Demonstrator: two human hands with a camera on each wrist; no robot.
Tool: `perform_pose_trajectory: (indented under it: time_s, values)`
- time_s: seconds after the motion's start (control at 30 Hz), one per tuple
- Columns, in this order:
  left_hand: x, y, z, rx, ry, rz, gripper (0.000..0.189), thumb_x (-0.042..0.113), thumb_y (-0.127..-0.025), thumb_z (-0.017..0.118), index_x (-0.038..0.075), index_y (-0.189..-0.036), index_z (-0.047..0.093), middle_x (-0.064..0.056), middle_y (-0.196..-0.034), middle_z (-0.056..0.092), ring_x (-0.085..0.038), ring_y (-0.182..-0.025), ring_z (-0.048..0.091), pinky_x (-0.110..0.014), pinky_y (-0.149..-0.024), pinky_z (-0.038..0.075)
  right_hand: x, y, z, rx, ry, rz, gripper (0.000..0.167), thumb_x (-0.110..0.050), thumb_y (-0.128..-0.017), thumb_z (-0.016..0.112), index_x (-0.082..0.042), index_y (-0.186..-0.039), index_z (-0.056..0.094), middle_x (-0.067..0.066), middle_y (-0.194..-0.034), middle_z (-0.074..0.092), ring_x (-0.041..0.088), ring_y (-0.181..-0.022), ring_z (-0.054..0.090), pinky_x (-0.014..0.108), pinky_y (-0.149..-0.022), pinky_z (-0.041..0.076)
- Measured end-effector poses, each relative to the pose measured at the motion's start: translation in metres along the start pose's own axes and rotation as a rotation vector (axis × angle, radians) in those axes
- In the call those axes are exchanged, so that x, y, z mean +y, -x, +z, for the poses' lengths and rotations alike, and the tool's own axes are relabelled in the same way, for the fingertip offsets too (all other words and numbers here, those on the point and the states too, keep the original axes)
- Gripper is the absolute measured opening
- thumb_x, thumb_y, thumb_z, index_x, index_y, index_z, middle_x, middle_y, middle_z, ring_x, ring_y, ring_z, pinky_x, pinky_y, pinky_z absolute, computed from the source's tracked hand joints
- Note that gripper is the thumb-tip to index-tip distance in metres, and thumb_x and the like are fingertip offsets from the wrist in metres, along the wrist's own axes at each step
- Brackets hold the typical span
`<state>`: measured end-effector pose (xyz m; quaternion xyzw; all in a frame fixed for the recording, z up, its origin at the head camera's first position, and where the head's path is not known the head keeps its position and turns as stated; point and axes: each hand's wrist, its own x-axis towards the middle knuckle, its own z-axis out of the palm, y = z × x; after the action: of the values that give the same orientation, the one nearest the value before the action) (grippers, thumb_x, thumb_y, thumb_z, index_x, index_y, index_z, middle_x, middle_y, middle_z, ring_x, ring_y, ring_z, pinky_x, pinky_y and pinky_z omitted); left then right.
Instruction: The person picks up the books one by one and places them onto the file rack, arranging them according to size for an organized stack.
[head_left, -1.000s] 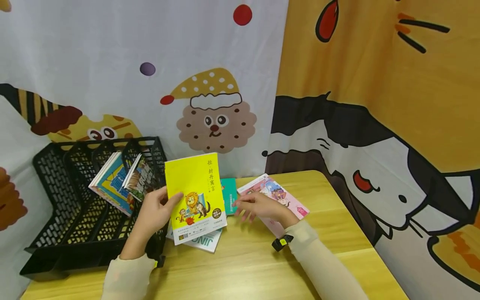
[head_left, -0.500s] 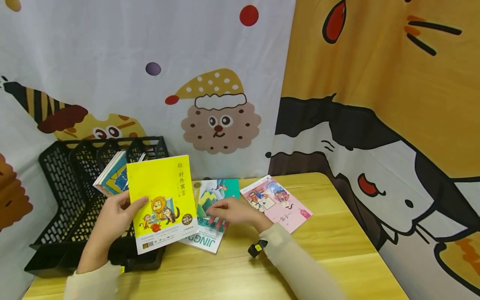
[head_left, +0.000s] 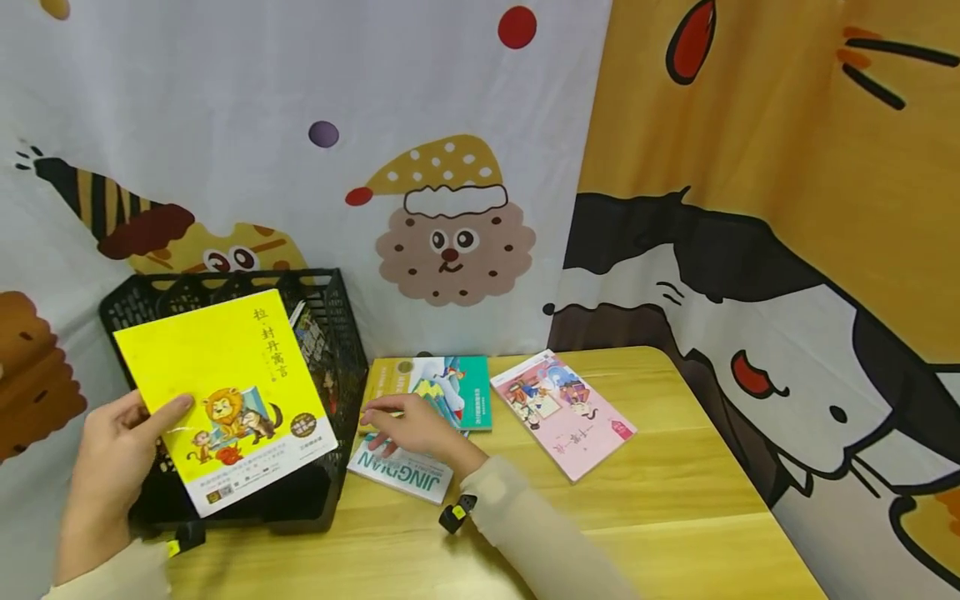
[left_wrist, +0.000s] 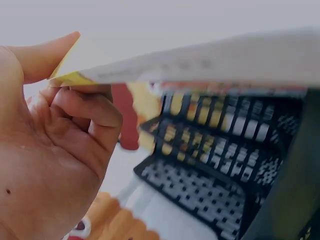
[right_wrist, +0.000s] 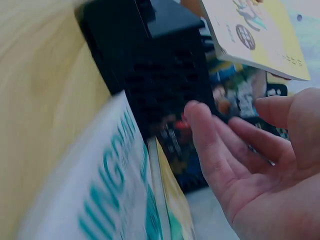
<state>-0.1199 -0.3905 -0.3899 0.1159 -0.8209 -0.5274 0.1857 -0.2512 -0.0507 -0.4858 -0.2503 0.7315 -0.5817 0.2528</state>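
My left hand point(head_left: 116, 454) grips a yellow book point(head_left: 217, 358) by its lower left edge, thumb on the cover and fingers behind. The cover carries a lion, a cat and a monkey. Tilted, it overlaps the black book rack point(head_left: 348, 358) in the head view and hides most of its slots. In the left wrist view the book point(left_wrist: 200, 60) appears nearly edge-on between thumb and curled fingers. My right hand point(head_left: 416, 429) holds nothing, its fingers loosely bent over a white book point(head_left: 408, 477) with green lettering and a green-and-yellow book point(head_left: 474, 392).
A pink book point(head_left: 573, 417) lies at an angle on the wooden table point(head_left: 637, 533), right of the other books. Another book point(head_left: 309, 337) stands in the rack's right part. A patterned curtain point(head_left: 450, 75) hangs behind the table.
My left hand has carried the yellow book leftward, from above the table to in front of the rack, tilting it. My right hand has also moved left, over the white and green books.
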Motion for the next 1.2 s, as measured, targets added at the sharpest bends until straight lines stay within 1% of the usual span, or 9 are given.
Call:
perform_pose_trajectory:
  time_s: [0.1, 0.23, 0.33, 0.43, 0.57, 0.7, 0.83, 0.93, 1.2]
  values:
    - [-0.001, 0.001, -0.012, 0.077, 0.116, -0.026, 0.024, 0.015, -0.108, 0.072, 0.039, -0.106, 0.073, 0.025, -0.084, 0.077, -0.001, -0.064, 0.072, -0.016, -0.058, 0.055, -0.004, -0.006, 0.016, 0.004, -0.008, 0.023, 0.049, -0.043, -0.113, 0.064, -0.016, -0.155, 0.065, 0.012, -0.137, 0.078, 0.026, -0.095, 0.083, 0.047, -0.082, 0.068]
    - [0.001, 0.002, -0.020, 0.241, 0.198, -0.104, 0.017, 0.016, -0.106, 0.076, 0.033, -0.106, 0.076, 0.023, -0.081, 0.076, 0.001, -0.061, 0.067, -0.015, -0.053, 0.048, -0.007, -0.012, 0.035, 0.022, 0.087, 0.040, 0.062, -0.051, -0.112, 0.062, -0.020, -0.165, 0.053, 0.009, -0.142, 0.074, 0.025, -0.094, 0.082, 0.034, -0.078, 0.065]
    - [0.005, 0.001, -0.022, 0.368, 0.168, -0.206, 0.016, 0.020, -0.106, 0.076, 0.024, -0.121, 0.076, 0.027, -0.079, 0.072, 0.005, -0.060, 0.065, -0.013, -0.052, 0.046, -0.008, -0.014, 0.046, 0.060, 0.161, 0.034, 0.069, -0.053, -0.112, 0.061, -0.019, -0.170, 0.045, 0.011, -0.153, 0.064, 0.022, -0.079, 0.077, 0.029, -0.072, 0.058]
    - [0.009, 0.001, -0.023, 0.436, 0.043, -0.255, 0.037, 0.026, -0.108, 0.072, 0.010, -0.142, 0.070, 0.035, -0.075, 0.062, 0.011, -0.061, 0.061, -0.010, -0.054, 0.046, -0.009, -0.013, 0.055, 0.105, 0.212, 0.043, 0.072, -0.052, -0.111, 0.061, -0.017, -0.172, 0.041, 0.009, -0.157, 0.055, 0.015, -0.066, 0.062, 0.029, -0.068, 0.051]
    - [0.015, 0.002, -0.024, 0.484, -0.088, -0.252, 0.051, 0.030, -0.110, 0.067, 0.002, -0.152, 0.064, 0.039, -0.071, 0.050, 0.018, -0.061, 0.053, -0.005, -0.054, 0.044, -0.009, -0.010, 0.060, 0.131, 0.256, 0.061, 0.075, -0.053, -0.110, 0.061, -0.018, -0.173, 0.039, 0.006, -0.144, 0.058, 0.012, -0.063, 0.050, 0.030, -0.067, 0.045]
    - [0.024, 0.007, -0.027, 0.520, -0.107, -0.290, 0.045, 0.035, -0.111, 0.064, 0.013, -0.150, 0.065, 0.038, -0.074, 0.047, 0.018, -0.065, 0.050, -0.002, -0.057, 0.041, -0.010, -0.009, 0.061, 0.129, 0.259, 0.054, 0.076, -0.053, -0.110, 0.061, -0.018, -0.173, 0.038, 0.005, -0.135, 0.060, 0.013, -0.061, 0.050, 0.030, -0.069, 0.045]
    - [0.036, 0.018, -0.031, 0.500, -0.111, -0.377, 0.044, 0.040, -0.112, 0.060, 0.026, -0.154, 0.058, 0.034, -0.087, 0.048, 0.013, -0.073, 0.048, -0.005, -0.059, 0.040, -0.008, -0.010, 0.061, 0.120, 0.262, 0.057, 0.077, -0.054, -0.110, 0.061, -0.018, -0.173, 0.037, 0.007, -0.144, 0.059, 0.013, -0.060, 0.053, 0.030, -0.070, 0.046]
    - [0.046, 0.027, -0.033, 0.472, -0.171, -0.425, 0.049, 0.043, -0.113, 0.056, 0.022, -0.157, 0.056, 0.028, -0.090, 0.049, 0.010, -0.067, 0.047, -0.009, -0.054, 0.042, -0.006, -0.011, 0.061, 0.114, 0.265, 0.060, 0.077, -0.055, -0.110, 0.061, -0.018, -0.174, 0.037, 0.009, -0.150, 0.057, 0.013, -0.060, 0.055, 0.030, -0.072, 0.047]
    - [0.045, 0.029, -0.031, 0.556, -0.262, -0.360, 0.054, 0.046, -0.111, 0.051, 0.008, -0.148, 0.060, 0.028, -0.087, 0.045, 0.013, -0.064, 0.039, -0.007, -0.052, 0.036, -0.005, -0.013, 0.063, 0.115, 0.267, 0.060, 0.077, -0.054, -0.110, 0.061, -0.019, -0.173, 0.037, 0.009, -0.148, 0.057, 0.013, -0.059, 0.049, 0.031, -0.070, 0.046]
